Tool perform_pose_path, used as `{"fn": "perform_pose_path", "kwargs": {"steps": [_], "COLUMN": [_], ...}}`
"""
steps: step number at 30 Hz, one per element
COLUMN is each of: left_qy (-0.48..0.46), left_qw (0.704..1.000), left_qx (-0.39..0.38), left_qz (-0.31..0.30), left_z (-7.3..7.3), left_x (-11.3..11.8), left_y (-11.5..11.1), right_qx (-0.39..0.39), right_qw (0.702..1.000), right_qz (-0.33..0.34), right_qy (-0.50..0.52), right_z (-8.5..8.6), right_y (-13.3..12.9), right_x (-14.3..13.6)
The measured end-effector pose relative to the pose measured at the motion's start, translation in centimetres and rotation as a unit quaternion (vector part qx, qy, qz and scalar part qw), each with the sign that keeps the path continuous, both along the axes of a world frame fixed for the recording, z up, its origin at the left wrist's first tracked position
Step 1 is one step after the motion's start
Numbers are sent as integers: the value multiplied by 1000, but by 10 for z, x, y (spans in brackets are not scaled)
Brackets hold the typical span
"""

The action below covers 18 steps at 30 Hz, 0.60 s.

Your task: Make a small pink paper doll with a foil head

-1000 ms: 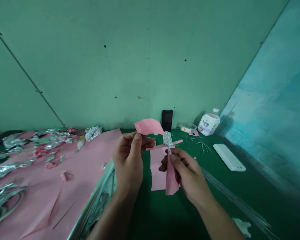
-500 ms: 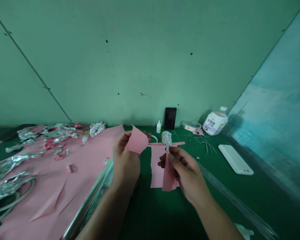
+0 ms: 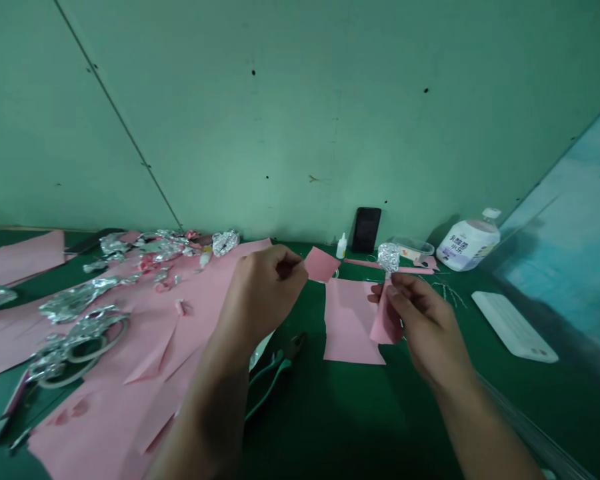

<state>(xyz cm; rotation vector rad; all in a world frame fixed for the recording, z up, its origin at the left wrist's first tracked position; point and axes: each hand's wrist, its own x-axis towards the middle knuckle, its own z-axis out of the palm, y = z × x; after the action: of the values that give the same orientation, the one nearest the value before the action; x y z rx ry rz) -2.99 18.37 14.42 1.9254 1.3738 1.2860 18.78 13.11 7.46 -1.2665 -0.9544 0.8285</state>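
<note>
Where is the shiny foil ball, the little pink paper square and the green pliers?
foil ball [image 3: 389,257], head view, on its crinkled silver top, above the right hand's fingers.
pink paper square [image 3: 321,264], head view, on its flat middle, beside the left hand's fingertips.
green pliers [image 3: 273,373], head view, on a green handle.

Matt pink paper square [image 3: 321,264] pinched in the left hand [image 3: 265,293]; crinkled, shiny foil ball [image 3: 389,257] on a pink paper wrap [image 3: 385,323] in the right hand [image 3: 425,320]. Left of the hands, crumpled glossy foil scraps [image 3: 75,303] litter smooth pink sheets [image 3: 145,333] on a matt green table [image 3: 340,420].
</note>
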Motion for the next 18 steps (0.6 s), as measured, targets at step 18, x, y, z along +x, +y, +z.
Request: {"fn": "perform_pose_path", "kwargs": {"steps": [18], "left_qy": [-238], "left_qw": [970], "left_qx": [-41], "left_qz": [7], "left_z": [-14], "left_x": [25], "left_y": [5], "right_qx": [-7], "right_qw": [967], "right_qz": [96], "right_qy": [238], "right_z": [11], "right_y": [-7], "right_x": [-12]}}
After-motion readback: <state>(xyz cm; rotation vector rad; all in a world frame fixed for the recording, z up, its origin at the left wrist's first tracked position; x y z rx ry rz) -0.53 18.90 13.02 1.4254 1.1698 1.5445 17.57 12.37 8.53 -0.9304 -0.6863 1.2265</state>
